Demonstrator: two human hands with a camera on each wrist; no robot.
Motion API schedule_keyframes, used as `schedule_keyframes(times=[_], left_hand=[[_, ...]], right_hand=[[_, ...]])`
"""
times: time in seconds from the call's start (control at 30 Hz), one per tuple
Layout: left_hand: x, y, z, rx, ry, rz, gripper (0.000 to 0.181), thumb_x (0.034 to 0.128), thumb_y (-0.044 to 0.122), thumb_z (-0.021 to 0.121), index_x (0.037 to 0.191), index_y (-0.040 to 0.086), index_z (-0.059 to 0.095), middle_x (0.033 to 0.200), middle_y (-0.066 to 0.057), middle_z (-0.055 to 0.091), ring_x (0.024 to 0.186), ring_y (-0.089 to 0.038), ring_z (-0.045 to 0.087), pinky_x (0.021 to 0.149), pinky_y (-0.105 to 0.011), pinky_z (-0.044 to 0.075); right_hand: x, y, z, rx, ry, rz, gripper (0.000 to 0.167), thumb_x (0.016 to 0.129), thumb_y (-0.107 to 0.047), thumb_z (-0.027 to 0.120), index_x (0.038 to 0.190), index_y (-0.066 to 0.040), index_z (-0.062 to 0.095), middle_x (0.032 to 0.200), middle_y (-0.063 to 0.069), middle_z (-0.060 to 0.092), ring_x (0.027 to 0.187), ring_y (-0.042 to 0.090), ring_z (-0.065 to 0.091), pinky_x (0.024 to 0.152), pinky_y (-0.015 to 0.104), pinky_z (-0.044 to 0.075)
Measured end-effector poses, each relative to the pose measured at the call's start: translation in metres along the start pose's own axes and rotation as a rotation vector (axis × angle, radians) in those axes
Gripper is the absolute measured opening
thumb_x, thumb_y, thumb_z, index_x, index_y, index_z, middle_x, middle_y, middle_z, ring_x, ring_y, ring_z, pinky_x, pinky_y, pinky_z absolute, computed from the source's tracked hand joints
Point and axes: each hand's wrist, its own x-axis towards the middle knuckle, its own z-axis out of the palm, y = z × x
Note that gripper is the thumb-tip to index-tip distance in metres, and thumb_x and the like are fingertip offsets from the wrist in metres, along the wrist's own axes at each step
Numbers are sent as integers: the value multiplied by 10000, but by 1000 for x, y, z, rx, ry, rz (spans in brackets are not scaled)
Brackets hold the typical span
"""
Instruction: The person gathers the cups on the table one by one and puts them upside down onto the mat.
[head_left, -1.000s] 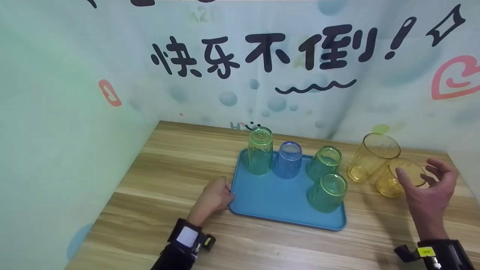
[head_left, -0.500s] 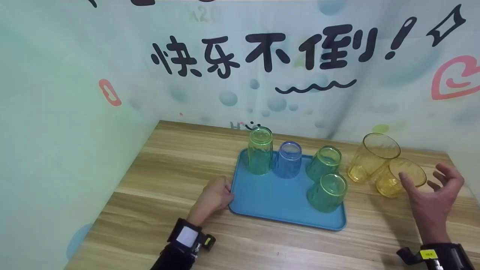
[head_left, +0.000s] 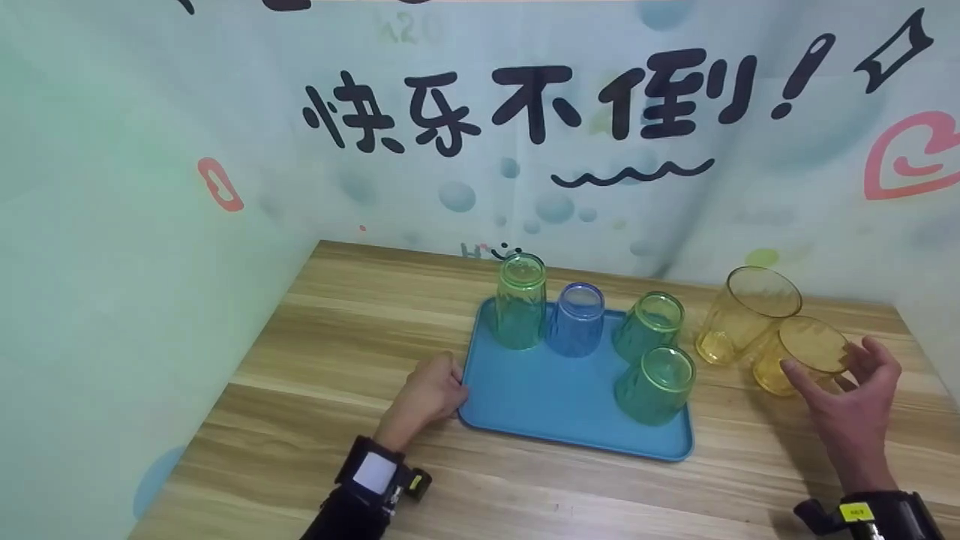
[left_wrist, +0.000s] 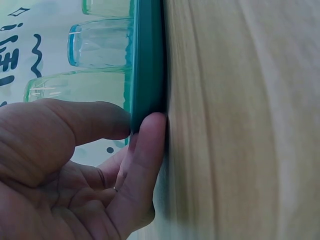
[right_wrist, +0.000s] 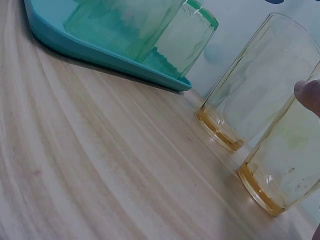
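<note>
In the head view my left hand (head_left: 425, 397) pinches the left edge of a blue tray (head_left: 540, 397). The left wrist view shows the thumb (left_wrist: 107, 120) against the tray's rim and a finger at its lower side. My right hand (head_left: 859, 409) is around a short yellow glass (head_left: 776, 367), which stands mouth up on the table. Its thumb (right_wrist: 309, 95) lies against the glass near the rim, with fingertips on the far right side; part of the hand is out of the right wrist view. A taller yellow glass (head_left: 724, 330) stands just behind, mouth up.
Upside down on the tray are a tall green glass (head_left: 520, 307), a blue glass (head_left: 576, 326) and two short green glasses, one at the back (head_left: 646, 330) and one in front (head_left: 652, 390). A printed cloth (head_left: 450, 187) hangs behind the wooden table (head_left: 315, 330).
My right hand first drew slightly right, then came back left and closed around the short yellow glass. The left hand, the tray and the glasses stay where they were.
</note>
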Motion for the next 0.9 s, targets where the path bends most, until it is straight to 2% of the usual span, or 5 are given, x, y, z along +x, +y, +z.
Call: schedule_keyframes(times=[0.2, 0.43, 0.57, 0.67, 0.9], left_hand=[[0, 0, 0, 7, 8, 10, 111, 823, -15, 683, 853, 49, 598, 716, -10, 600, 634, -163, 565, 556, -282, 456], [1, 1, 0, -4, 0, -21, 106, 847, 6, 700, 862, 51, 605, 724, -10, 615, 643, -164, 582, 574, -288, 476], [0, 2, 0, -13, -5, -29, 114, 848, 1, 697, 888, 42, 599, 749, -23, 617, 661, -175, 591, 590, -302, 494], [0, 2, 0, -15, -6, -25, 116, 839, -11, 684, 893, 40, 594, 750, -25, 612, 659, -173, 591, 584, -299, 492], [2, 1, 1, -3, -13, -15, 123, 814, -33, 649, 796, 71, 585, 647, 7, 595, 562, -139, 566, 501, -249, 426]], right_hand=[[0, 6, 0, -59, -82, 9, 1022, 878, -143, 810, 1604, -210, 93, 1580, 122, 264, 1386, 281, 298, 1084, 221, 325], [-3, 13, 3, -133, -118, 1, 1028, 894, -200, 800, 1607, -169, 59, 1561, 154, 276, 1371, 278, 324, 1080, 221, 336], [-5, 15, 5, -123, -136, 3, 1005, 901, -199, 793, 1602, -156, 74, 1565, 167, 261, 1367, 287, 321, 1076, 226, 339], [-6, 15, 6, -104, -150, 15, 993, 899, -200, 795, 1598, -180, 90, 1566, 150, 249, 1347, 296, 325, 1046, 219, 366], [-11, 18, 12, 165, -143, 86, 1062, 795, -111, 879, 1566, -276, 167, 1506, 19, 279, 1208, 148, 388, 900, 151, 437]])
